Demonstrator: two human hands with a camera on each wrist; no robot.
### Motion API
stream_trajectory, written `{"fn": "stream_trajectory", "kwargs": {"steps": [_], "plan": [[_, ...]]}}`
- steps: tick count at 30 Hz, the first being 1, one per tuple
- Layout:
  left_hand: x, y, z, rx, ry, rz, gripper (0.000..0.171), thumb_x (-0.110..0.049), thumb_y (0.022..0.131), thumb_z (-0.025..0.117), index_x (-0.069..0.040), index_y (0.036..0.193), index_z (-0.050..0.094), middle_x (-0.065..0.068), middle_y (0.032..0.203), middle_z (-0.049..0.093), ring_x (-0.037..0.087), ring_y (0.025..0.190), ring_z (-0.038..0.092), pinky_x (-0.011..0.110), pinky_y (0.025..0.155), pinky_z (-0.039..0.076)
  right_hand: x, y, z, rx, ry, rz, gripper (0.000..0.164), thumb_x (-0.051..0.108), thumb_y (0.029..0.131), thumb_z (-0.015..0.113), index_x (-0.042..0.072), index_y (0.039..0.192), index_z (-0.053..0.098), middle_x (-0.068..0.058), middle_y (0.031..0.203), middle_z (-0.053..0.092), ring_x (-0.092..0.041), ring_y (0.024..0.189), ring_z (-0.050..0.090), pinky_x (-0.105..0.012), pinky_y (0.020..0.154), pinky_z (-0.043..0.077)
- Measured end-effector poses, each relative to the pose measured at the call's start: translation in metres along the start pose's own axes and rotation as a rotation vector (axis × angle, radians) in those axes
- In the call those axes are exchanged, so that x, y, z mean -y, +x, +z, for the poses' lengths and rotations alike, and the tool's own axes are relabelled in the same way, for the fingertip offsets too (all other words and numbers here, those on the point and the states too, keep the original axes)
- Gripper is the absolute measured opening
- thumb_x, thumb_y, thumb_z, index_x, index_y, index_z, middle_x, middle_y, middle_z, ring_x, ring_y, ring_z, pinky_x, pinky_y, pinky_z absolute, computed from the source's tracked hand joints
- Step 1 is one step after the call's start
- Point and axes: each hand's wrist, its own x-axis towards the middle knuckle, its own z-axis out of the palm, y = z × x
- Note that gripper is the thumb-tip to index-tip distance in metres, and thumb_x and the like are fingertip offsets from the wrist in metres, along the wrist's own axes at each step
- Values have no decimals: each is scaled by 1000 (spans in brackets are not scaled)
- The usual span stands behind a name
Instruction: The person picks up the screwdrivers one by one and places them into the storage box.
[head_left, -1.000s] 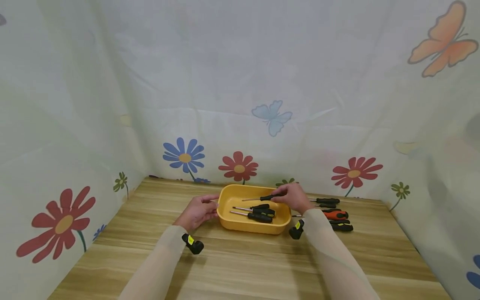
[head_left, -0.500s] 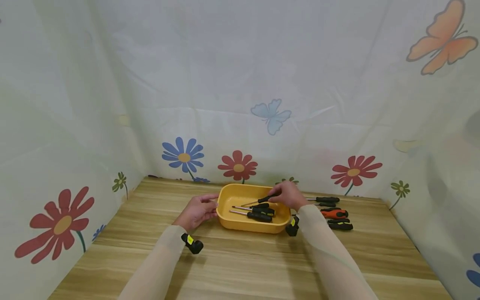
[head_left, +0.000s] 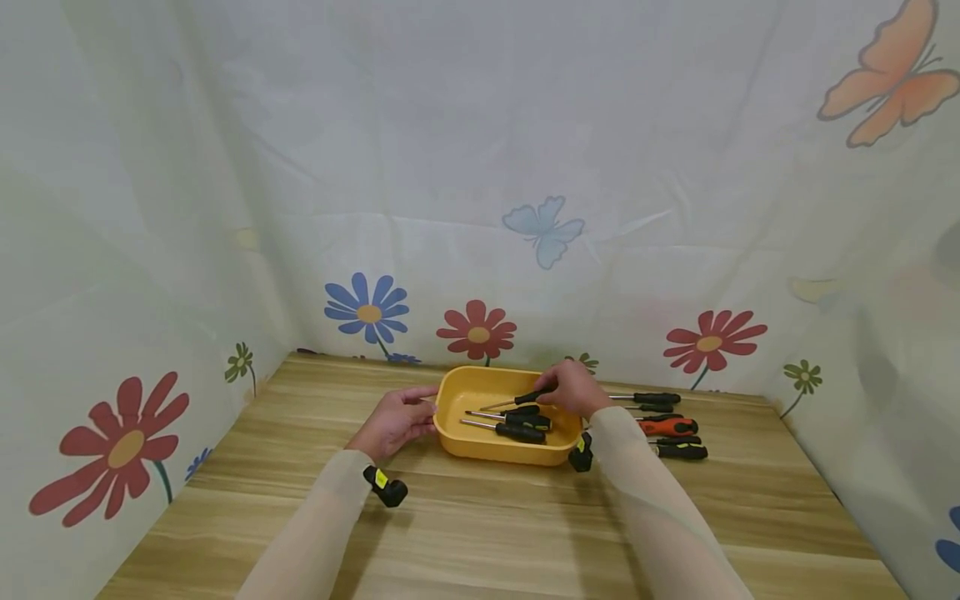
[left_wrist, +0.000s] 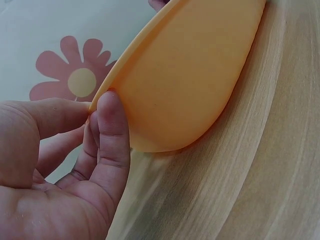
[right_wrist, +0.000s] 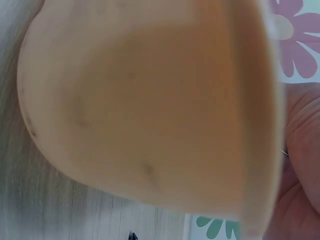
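A black-handled screwdriver [head_left: 525, 398] is in the far right part of the yellow tray [head_left: 487, 452], its handle end pinched in the fingers of the right hand [head_left: 576, 390] and its tip pointing left; whether that tip touches the tray floor cannot be told. If the pinch loosened while the tool is raised, it could drop and roll against the three screwdrivers [head_left: 520, 433] lying just nearer, perhaps crossing shafts with them.

The left hand [head_left: 393, 423] pinches the tray's rim at its left end. Should that hold slacken, a bump from the right hand or its black wrist camera [head_left: 581, 452], close by the tray's near right corner, might slide or tip the tray, which sits near the desk's [head_left: 450, 525] far edge.

Toward the desk's far right corner lie an orange-handled screwdriver [head_left: 669, 427] and several black ones [head_left: 656, 399]; the right sleeve [head_left: 648, 492], passing close by, might sweep them askew.
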Motion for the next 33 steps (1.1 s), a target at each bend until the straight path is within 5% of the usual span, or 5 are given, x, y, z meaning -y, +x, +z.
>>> {"fn": "stream_trajectory", "kwargs": {"steps": [12,33], "plan": [[0,1,0,-4,9,3,43,-5,97,67,-10,140,63,18,112,65,23,82,70,36,84,64,2,1,4,32,-79,-103,13,2,84,79,8,96,81,-5,97,76,-17,86,67,-42,89,60],[0,-2,0,14,-16,14,46,-3,97,65,-7,143,60,15,104,66,21,77,69,39,84,63,10,6,8,65,-216,-81,14,-3,83,77,7,93,81,-6,93,76,-18,83,63,-40,84,60]]}}
